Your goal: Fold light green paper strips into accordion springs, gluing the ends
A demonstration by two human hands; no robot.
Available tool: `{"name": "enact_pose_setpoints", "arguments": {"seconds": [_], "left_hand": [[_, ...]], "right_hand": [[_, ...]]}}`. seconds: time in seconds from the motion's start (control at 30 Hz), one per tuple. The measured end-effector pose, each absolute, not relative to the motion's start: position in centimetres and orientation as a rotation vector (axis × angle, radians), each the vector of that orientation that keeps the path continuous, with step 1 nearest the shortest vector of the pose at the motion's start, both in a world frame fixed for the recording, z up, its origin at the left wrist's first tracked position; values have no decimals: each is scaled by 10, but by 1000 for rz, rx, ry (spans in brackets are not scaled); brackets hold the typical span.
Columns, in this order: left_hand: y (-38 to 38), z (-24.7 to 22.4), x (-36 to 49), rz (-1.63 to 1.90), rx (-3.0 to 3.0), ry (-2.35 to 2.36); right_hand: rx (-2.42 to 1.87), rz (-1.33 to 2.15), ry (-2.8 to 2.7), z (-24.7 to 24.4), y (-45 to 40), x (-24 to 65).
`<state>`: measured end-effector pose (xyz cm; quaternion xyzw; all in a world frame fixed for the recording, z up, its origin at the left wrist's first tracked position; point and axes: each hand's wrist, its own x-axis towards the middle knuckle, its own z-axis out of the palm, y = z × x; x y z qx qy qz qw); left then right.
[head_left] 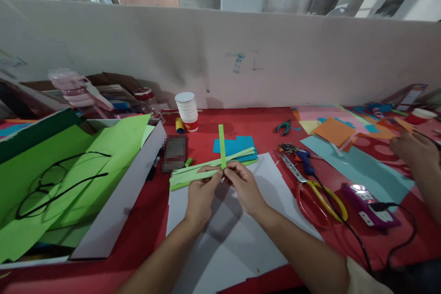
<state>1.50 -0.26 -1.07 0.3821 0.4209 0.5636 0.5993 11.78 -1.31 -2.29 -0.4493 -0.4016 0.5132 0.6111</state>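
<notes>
A narrow green paper strip [222,144] stands upright between my hands, its lower end pinched by both. My left hand [204,190] is closed, with thumb and fingertips at the strip's base. From the other side my right hand [244,183] grips the same end, its fingers curled together. Several pale green strips [193,176] lie in a loose bundle just behind and left of my hands, partly hidden by them. Blue paper pieces [244,143] lie behind the bundle. Under my hands a large white sheet [220,248] rests on the red table [144,234].
Left, a box [119,211] holds green paper and glasses [44,188]. Paper cups [187,110] stand near the wall. Right are scissors [310,183], a blue glue gun [305,161], a corded purple device [368,206] and coloured paper [332,131]. Another person's hand [408,147] is at far right.
</notes>
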Motion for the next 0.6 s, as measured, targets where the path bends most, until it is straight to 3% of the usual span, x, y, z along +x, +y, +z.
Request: {"name": "enact_pose_setpoints", "arguments": {"seconds": [0.6], "left_hand": [[6,-8,7,1205,864,789]], "right_hand": [[-994,1306,-842,-14,-11,120]]}}
